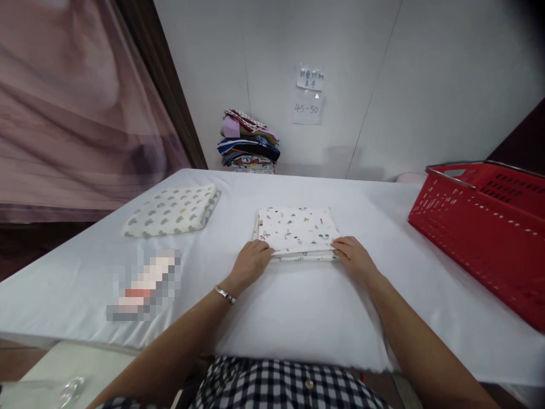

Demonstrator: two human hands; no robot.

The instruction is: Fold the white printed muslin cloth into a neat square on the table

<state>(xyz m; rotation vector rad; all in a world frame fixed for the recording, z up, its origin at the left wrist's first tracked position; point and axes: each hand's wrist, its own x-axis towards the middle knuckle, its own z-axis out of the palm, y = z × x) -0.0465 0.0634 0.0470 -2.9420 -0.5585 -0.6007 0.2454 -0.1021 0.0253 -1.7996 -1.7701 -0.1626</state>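
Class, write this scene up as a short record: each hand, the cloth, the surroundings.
Left hand: at the white cloth's near left corner
Right hand: at its near right corner
Cloth state: folded, small printed motifs
Surface: white-covered table
To the left: folded grey-patterned cloth
To the right: red basket
Beyond far edge: stacked fabrics

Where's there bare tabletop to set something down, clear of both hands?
Bare: the white tabletop between the folded printed cloth and the red basket, beyond the right hand; also the strip behind that cloth, toward the wall. Crowded: the left side, with a gray-patterned cloth and, nearer the body, a pixelated item.
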